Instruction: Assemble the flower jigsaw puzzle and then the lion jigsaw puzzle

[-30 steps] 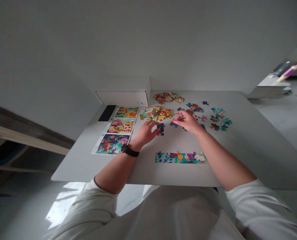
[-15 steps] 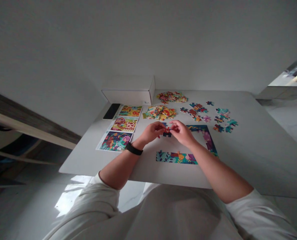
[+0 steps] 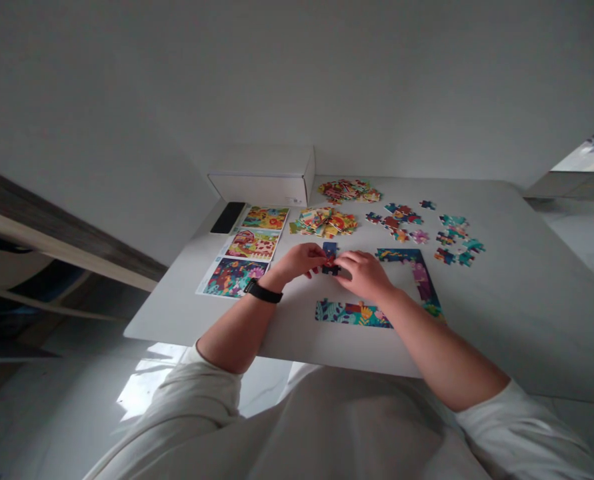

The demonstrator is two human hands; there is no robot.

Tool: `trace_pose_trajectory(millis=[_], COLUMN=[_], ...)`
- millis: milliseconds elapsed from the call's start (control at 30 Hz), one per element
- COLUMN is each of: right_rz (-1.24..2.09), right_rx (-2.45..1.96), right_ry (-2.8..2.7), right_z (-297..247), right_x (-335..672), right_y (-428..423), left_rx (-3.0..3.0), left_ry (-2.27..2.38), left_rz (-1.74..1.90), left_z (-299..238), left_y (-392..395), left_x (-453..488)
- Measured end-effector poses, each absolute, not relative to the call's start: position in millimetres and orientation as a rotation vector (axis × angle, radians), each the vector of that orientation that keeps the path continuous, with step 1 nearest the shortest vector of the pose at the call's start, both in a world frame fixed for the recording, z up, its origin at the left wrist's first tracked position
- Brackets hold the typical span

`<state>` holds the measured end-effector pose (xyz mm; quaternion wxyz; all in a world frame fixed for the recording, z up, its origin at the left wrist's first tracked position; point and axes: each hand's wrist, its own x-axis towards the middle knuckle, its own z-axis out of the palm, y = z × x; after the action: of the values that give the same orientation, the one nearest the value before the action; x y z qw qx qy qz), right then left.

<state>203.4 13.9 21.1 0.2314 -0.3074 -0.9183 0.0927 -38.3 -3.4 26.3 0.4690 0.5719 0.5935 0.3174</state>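
Note:
My left hand (image 3: 301, 261), with a black watch on its wrist, and my right hand (image 3: 364, 273) meet over the white table (image 3: 501, 300). Their fingers pinch small dark blue and red puzzle pieces (image 3: 331, 257) between them. Just to the right lies a partly built puzzle frame (image 3: 417, 280) with a colourful bottom strip (image 3: 351, 313) and a purple right side. My right forearm covers part of that strip.
Three picture cards (image 3: 249, 250) lie in a column at the left, beside a black phone (image 3: 227, 217). A white box (image 3: 264, 179) stands at the back. Two heaps of pieces (image 3: 325, 222) and several loose pieces (image 3: 427, 230) lie beyond my hands.
My right hand came back from the loose pieces with a piece and met my left hand. Both hands now press the pieces together lower over the table.

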Motion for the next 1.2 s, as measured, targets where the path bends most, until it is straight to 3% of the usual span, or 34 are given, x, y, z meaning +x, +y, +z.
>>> trace_pose_trajectory(millis=[167,367,1200], right_rz=[0.307,0.311,0.293], right_rx=[-0.826,-0.853,-0.816], right_ry=[-2.603,-2.656,-2.698], right_z=[18,16,7], right_x=[200,196,195], right_y=[12,10,13], left_rx=[2.001,2.330,2.269], left_ry=[1.733,1.633,1.615], left_rz=[0.901,0.906,0.657], left_z=[23,13,8], left_y=[-4,-2,0], left_x=[-50,-48,-45])
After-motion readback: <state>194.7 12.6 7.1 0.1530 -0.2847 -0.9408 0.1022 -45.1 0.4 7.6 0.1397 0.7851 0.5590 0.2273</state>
